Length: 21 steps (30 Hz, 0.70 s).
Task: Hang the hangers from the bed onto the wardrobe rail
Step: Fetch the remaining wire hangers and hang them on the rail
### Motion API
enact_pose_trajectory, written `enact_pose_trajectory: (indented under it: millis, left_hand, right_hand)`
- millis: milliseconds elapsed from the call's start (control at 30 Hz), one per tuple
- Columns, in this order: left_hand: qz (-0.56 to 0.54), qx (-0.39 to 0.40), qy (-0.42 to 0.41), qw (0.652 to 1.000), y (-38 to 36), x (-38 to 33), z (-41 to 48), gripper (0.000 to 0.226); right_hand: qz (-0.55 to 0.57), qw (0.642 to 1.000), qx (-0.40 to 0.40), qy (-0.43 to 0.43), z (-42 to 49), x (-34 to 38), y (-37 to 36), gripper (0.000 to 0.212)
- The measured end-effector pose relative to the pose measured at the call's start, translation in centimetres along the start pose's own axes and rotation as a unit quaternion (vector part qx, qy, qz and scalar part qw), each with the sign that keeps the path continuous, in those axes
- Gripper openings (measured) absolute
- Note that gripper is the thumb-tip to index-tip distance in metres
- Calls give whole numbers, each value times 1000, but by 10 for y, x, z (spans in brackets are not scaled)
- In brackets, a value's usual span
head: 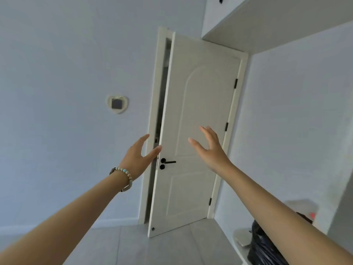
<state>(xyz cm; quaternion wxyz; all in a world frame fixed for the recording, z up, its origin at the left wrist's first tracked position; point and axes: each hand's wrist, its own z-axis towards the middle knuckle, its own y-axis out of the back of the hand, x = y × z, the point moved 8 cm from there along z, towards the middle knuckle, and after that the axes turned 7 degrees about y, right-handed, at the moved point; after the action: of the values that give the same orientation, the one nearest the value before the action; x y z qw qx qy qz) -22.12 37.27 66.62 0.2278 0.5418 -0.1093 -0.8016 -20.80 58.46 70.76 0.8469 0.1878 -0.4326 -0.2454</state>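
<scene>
No hanger, bed or wardrobe rail shows in this view. Both my arms reach forward at chest height toward a cream room door. My left hand (139,155), with a beaded bracelet at the wrist, is held up with fingers spread and relaxed, holding nothing. My right hand (210,148) is raised beside it, palm turned inward, fingers loosely extended, also holding nothing. Neither hand touches the door.
The cream door (198,119) stands slightly ajar, with a black lever handle (167,162). A heart-shaped wall plate (117,103) is on the left wall. A black rubbish bag (265,245) and a white item sit at the lower right. An overhead cabinet (267,18) juts out at the top right.
</scene>
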Motion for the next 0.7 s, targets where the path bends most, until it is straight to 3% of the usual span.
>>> enact_pose_trajectory:
  millis: [167,367,533,700]
  left_hand:
    - [127,-35,92,987,72,155,-27,77]
    - [278,-10,199,940,125,334,-95,88]
    - [341,42,282,896,140,460,-166,96]
    - [361,84,364,855,138,566,-247,84]
  right_hand:
    - [7,990,139,-16,-9,-16,-184,70]
    - [-49,962,270,4,-68,-45,-373,73]
    - [-100,922,373,9,-144,-81,-496,76]
    - [-104,882,459,-22,-233,-126,-590,76]
